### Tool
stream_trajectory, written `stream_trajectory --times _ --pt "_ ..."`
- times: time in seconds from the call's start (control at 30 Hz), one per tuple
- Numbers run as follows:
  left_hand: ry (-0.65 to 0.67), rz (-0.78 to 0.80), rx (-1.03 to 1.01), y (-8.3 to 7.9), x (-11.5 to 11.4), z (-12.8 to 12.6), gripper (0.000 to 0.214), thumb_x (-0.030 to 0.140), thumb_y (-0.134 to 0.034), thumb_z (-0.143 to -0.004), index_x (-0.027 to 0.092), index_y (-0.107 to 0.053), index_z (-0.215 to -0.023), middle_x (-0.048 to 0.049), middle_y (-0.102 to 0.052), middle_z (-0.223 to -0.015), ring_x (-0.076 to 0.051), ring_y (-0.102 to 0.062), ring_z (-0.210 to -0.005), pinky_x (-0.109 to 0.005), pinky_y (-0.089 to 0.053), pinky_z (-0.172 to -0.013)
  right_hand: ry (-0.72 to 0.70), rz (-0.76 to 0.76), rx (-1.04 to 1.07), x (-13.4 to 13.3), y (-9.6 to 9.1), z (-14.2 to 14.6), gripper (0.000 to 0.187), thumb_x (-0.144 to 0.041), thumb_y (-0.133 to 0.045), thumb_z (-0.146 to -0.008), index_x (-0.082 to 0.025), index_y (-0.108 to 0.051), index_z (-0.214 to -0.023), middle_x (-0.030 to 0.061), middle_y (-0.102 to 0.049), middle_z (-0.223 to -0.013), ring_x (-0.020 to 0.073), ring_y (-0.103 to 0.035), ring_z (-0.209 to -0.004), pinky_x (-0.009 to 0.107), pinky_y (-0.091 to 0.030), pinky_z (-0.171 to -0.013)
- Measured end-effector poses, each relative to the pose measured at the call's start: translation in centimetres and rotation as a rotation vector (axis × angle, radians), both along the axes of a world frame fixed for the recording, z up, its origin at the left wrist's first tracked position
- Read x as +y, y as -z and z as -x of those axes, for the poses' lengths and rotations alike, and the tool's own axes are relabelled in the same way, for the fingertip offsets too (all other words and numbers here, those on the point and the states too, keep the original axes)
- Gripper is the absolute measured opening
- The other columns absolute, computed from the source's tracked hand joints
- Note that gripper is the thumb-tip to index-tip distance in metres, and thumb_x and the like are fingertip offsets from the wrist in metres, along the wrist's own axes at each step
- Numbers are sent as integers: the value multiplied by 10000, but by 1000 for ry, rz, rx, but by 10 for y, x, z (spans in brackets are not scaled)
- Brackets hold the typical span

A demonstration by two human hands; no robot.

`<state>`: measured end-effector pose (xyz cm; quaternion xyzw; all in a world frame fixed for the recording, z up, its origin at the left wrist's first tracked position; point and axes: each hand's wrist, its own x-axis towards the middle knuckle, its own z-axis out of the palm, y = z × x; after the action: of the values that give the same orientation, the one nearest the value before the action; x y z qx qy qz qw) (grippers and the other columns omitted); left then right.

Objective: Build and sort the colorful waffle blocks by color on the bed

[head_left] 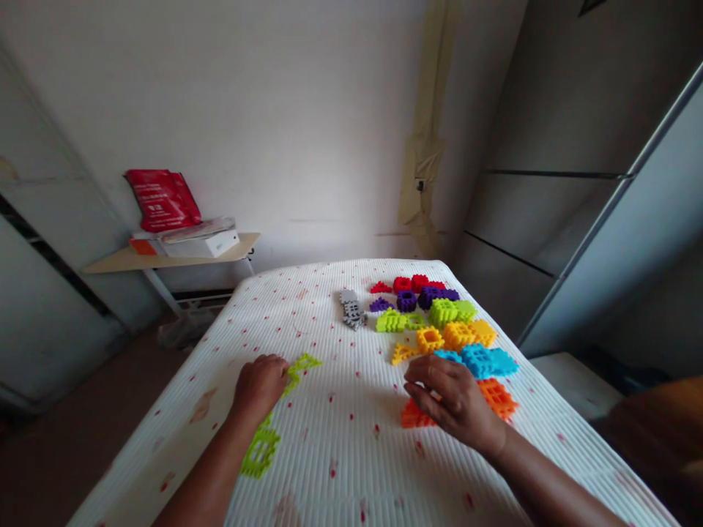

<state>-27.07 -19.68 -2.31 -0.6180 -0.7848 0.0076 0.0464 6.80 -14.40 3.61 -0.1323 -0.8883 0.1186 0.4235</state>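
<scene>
My left hand (262,386) is curled down over a row of flat light-green interlocking building pieces on the bed cover, its fingertips partly hidden. A triangular green piece (306,361) sticks out beyond the knuckles, and a square green grid piece (261,452) lies beside my wrist. My right hand (453,399) hovers over the near end of the sorted pieces, fingers bent and thumb a little apart, with nothing visible between them. Beneath and behind it are orange pieces (499,399), and blue pieces (488,361) lie just past it.
Yellow pieces (461,335), green stacks (444,312), purple pieces (406,300) and red pieces (403,284) form rows on the right. A grey cluster (353,311) stands left of them. Beyond the bed (329,439) are a side table (244,245) with a red bag (162,199), and a wardrobe (538,212).
</scene>
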Motion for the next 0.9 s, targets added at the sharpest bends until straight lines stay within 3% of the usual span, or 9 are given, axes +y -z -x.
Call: stream_trajectory --times 0.17,0.47,0.63,0.7,0.8,0.9 --pt "0 1 -4 -3 1 2 222 164 -451 -794 183 -672 -782 -77 -672 -850 -211 -594 -859 -304 -386 -730 -30 32 -40 8 -3 6 73 -149 -525 -875 -177 -571 -924 58 -628 -829 142 -598 -771 259 -494 -662" --pt "-150 -155 -423 -2 8 14 126 75 -556 -614 178 -609 -564 -44 -612 -608 -198 -587 -701 -291 -380 -706 -41 80 -121 21 -8 6 77 -172 -499 -894 -182 -571 -922 52 -608 -845 141 -581 -773 269 -464 -669" --pt "-224 -351 -710 -16 4 19 103 219 -567 -659 178 -646 -711 -37 -662 -712 -183 -602 -718 -275 -422 -677 -23 182 -177 29 -16 14 107 -242 -494 -900 -187 -586 -901 42 -614 -825 133 -580 -731 261 -451 -639" --pt "-227 -458 -972 -23 3 12 187 301 -584 -662 168 -647 -779 -24 -663 -708 -162 -600 -668 -256 -434 -627 -6 268 -185 35 -20 25 125 -277 -512 -885 -187 -598 -895 41 -625 -818 133 -580 -709 260 -451 -621" --pt "-201 -671 -1485 -30 5 -11 293 350 -682 -555 152 -625 -763 -1 -625 -637 -127 -569 -584 -236 -429 -577 -30 443 -153 42 -23 50 134 -297 -544 -844 -184 -610 -873 27 -628 -770 120 -557 -642 248 -444 -576" --pt "-167 -745 -1750 -31 8 -40 324 329 -738 -504 145 -603 -735 -3 -614 -646 -106 -555 -575 -225 -428 -565 -116 579 -121 41 -23 80 135 -279 -565 -807 -179 -612 -885 18 -629 -749 117 -552 -636 241 -440 -575"
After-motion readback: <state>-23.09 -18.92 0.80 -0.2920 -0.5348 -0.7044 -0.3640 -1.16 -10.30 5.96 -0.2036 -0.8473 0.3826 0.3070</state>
